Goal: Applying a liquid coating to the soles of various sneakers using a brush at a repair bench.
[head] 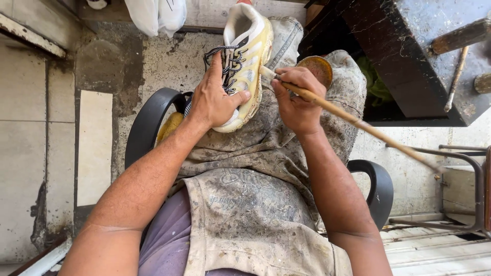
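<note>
Two bare hands work over a lap covered by a stained, paint-flecked apron (255, 204). The left hand (215, 99) is wrapped around a white and pale yellow sneaker (249, 51), thumb pressed against its side and fingers lying over the black-and-white laces (229, 64); the shoe rests on the person's knee, heel toward twelve o'clock and toe pointing back toward six. Just beside it, at three o'clock from the shoe, the right hand (296, 99) is closed in a pinch on a long wooden-handled brush (353, 120), whose tip touches the sneaker's side while the handle runs away toward four o'clock. At one o'clock from the right hand, a small round container of amber-brown stuff (317, 69) sits on the apron-covered knee, partly hidden behind the knuckles. The person sits on a black chair (148, 120), its curved arms showing at nine o'clock and at four o'clock of the lap. A dark, scuffed workbench (409, 56) fills the two o'clock corner, with a stick (455, 79) lying across it. At twelve o'clock a white plastic bag (156, 15) hangs against the stained wall, and tiled floor (30, 153) spreads out toward nine o'clock.
</note>
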